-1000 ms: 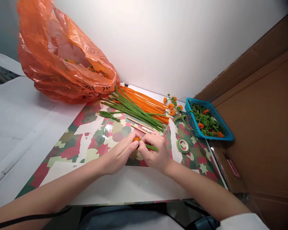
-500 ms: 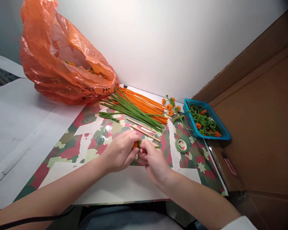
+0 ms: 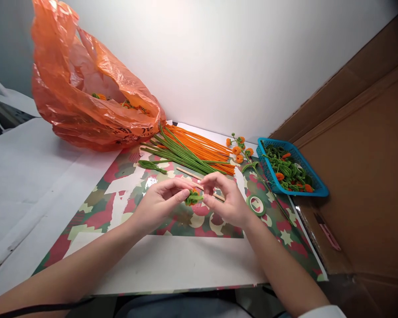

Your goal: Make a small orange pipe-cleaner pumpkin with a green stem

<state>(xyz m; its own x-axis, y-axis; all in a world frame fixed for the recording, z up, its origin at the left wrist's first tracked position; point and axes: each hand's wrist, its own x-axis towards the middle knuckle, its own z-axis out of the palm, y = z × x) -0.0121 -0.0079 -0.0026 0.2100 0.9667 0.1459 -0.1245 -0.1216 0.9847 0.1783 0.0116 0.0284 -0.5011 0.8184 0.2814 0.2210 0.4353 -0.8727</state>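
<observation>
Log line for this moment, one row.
left hand: pinches bud | right hand: pinches bud | near: sticks, tape, basket

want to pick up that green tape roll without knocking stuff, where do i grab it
The green tape roll lies flat on the patterned mat, just right of the right hand. Pinch its outer rim from above, fingers across the ring; it is too low for a side grip. Come from the near side: a thin green stem lies close behind it.
</observation>
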